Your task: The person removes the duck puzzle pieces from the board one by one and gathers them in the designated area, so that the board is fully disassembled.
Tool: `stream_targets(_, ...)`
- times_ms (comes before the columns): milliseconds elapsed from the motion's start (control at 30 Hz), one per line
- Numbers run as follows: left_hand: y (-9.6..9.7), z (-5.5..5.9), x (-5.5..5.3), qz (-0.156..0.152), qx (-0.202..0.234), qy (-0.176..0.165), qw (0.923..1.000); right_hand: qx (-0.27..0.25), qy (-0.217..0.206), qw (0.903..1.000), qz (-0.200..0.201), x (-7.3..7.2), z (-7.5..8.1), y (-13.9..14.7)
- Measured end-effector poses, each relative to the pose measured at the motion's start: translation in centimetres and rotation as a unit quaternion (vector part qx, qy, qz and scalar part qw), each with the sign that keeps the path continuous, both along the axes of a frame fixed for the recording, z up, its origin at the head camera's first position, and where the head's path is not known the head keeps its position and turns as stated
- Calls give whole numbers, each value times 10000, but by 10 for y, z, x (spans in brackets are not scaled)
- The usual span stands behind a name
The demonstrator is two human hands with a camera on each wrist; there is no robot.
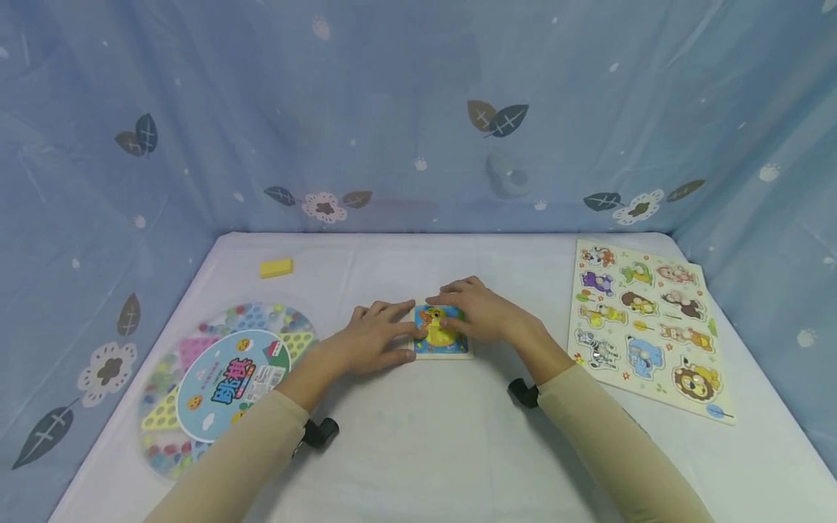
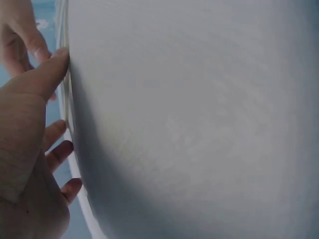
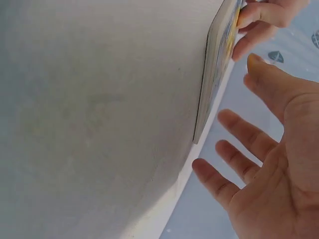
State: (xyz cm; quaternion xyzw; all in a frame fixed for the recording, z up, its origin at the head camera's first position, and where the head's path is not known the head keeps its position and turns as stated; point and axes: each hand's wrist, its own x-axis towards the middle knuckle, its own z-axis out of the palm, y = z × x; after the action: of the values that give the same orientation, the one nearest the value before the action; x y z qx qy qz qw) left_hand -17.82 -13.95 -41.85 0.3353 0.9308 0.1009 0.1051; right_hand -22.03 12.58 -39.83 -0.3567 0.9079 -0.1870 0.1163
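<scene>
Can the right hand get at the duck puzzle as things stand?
Probably yes: the right hand is at the right end of the duck puzzle, fingers spread and empty; the left hand sits at the opposite end.

The blue picture board (image 1: 453, 347) bears a yellow duck (image 1: 435, 334).

The head view is softly lit; both wrist views look dimmer.

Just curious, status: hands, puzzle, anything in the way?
Left hand at left of puzzle. Right hand over its right. Puzzle face up. Animal board, round game clear.
</scene>
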Motion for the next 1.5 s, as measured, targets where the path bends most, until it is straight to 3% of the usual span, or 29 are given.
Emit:
stream_targets(333,-1,-3,1,-79,-128,22,9999,281,209,9988,355,-5,-3,-9)
stream_targets(767,-2,-3,1,-11,-39,-170,9998,539,163,9974,448,-10,-5,-15)
stream_targets(1200,-7,-2,-10,-113,129,-128,9998,1214,712,9888,507,-9,-2,-18)
stream_targets(1500,-7,-1,-9,-42,198,-270,9994,1507,1049,9814,559,-7,0,-21)
